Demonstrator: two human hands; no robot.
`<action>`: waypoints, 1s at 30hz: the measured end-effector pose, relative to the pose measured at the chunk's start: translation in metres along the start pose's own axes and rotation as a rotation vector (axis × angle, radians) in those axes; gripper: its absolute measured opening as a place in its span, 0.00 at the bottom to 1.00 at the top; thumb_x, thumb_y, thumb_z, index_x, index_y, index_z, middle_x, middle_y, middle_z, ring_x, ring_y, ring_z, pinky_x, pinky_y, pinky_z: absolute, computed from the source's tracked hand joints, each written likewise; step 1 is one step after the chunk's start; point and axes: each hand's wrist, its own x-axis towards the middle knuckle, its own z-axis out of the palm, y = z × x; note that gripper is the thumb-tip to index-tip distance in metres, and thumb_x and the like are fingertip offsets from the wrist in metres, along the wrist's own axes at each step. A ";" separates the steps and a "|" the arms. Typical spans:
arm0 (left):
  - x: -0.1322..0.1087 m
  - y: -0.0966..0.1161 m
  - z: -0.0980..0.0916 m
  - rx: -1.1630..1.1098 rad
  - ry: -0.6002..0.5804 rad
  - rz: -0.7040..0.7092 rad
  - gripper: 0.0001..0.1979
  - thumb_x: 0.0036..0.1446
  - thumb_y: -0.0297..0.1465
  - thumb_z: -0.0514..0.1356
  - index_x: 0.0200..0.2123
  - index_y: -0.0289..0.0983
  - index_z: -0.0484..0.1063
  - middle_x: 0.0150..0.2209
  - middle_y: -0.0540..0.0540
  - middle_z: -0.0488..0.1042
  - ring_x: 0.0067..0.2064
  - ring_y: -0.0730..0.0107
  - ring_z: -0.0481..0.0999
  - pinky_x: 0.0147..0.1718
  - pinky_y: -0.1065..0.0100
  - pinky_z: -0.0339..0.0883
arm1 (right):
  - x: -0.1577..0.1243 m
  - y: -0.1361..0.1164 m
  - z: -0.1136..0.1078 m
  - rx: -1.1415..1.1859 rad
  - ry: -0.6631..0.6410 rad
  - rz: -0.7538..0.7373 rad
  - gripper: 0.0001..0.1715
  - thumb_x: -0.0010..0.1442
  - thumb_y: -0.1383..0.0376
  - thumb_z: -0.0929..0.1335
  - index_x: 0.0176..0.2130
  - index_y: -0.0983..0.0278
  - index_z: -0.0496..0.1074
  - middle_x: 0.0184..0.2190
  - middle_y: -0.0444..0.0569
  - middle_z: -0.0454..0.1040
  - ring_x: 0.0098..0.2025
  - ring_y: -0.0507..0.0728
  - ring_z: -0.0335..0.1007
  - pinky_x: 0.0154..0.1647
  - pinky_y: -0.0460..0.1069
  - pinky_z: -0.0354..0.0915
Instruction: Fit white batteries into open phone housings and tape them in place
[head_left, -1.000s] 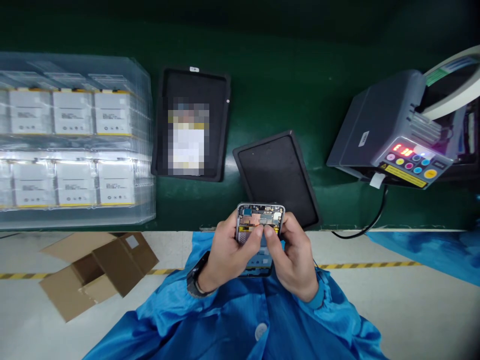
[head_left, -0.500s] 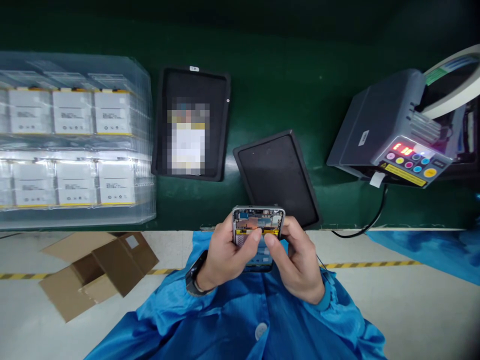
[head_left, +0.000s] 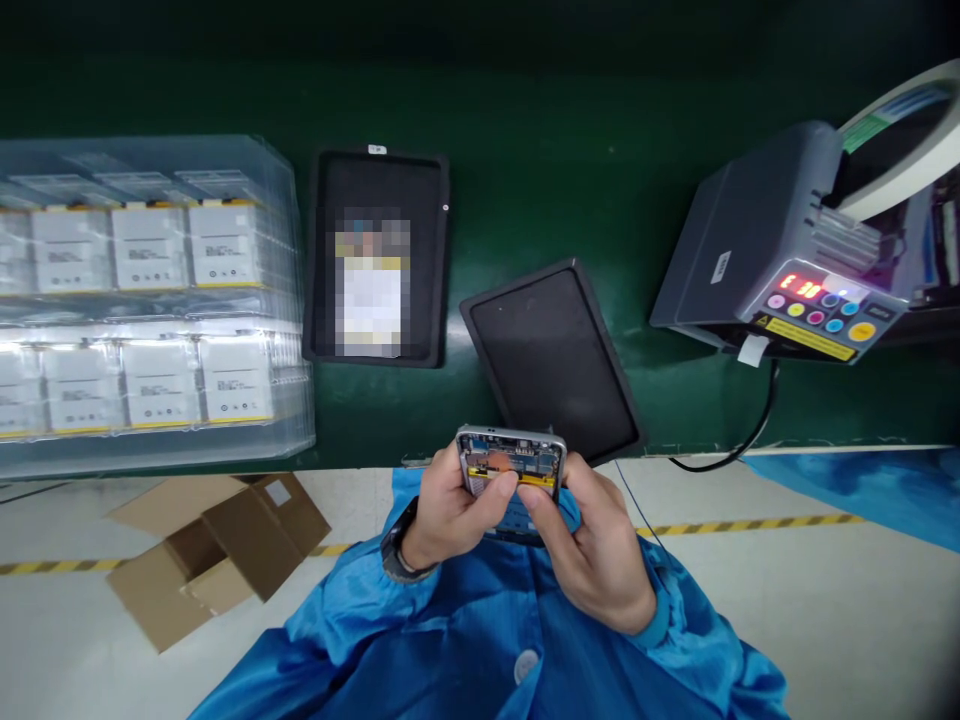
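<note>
An opened phone with its circuit board and a yellow strip showing is held just below the edge of the green table. My left hand grips its left side, thumb pressed on the board. My right hand grips the right side, thumb also on the board beside the left thumb. Both wrists come out of blue sleeves; a dark watch sits on the left wrist. The phone's lower half is hidden behind my fingers.
An empty black tray lies tilted right above the phone. Another black tray holds a blurred item. Clear trays of white batteries stack at left. A grey tape dispenser stands at right. A cardboard box lies on the floor.
The phone has tipped flatter and sunk slightly toward me, both thumbs sliding down on the board. The view has shifted a little downward.
</note>
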 end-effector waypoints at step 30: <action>0.010 0.002 -0.001 -0.124 -0.050 -0.256 0.14 0.58 0.40 0.70 0.31 0.34 0.78 0.29 0.43 0.83 0.27 0.66 0.80 0.26 0.71 0.74 | -0.002 0.002 0.003 -0.065 0.028 0.071 0.11 0.74 0.62 0.66 0.37 0.61 0.66 0.28 0.42 0.72 0.27 0.52 0.69 0.29 0.47 0.61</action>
